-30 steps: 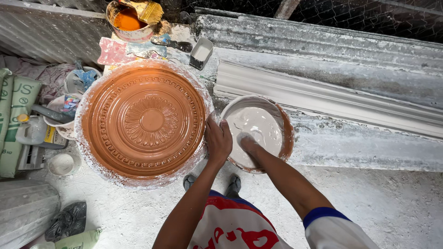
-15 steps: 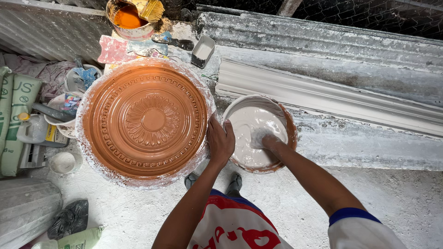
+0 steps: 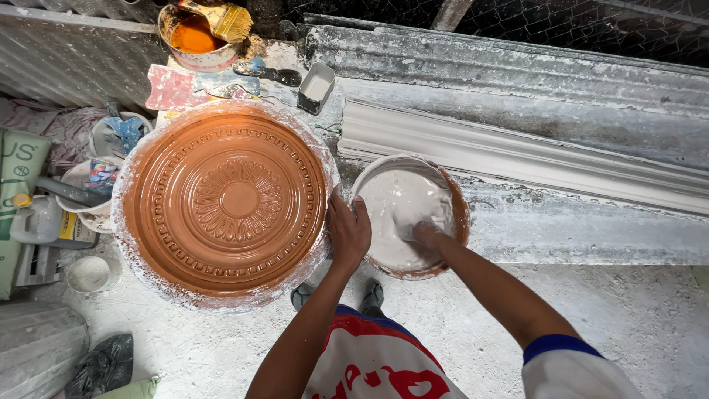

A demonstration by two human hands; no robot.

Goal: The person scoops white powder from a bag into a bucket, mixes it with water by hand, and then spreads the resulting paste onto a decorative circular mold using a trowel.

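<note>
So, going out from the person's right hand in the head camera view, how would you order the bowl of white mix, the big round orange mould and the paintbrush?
From the right hand:
1. Bowl of white mix: the hand is dipped in it.
2. Round orange mould: to the left, beyond the left hand on the bowl's rim.
3. Paintbrush: top of view, lying across the tub of orange paint.

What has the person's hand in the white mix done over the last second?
The right hand moved from the near left part of the bowl across to its right side, fingers now sunk in the white mix. The left hand stayed gripping the bowl's rim. The round orange mould has not moved.
</note>
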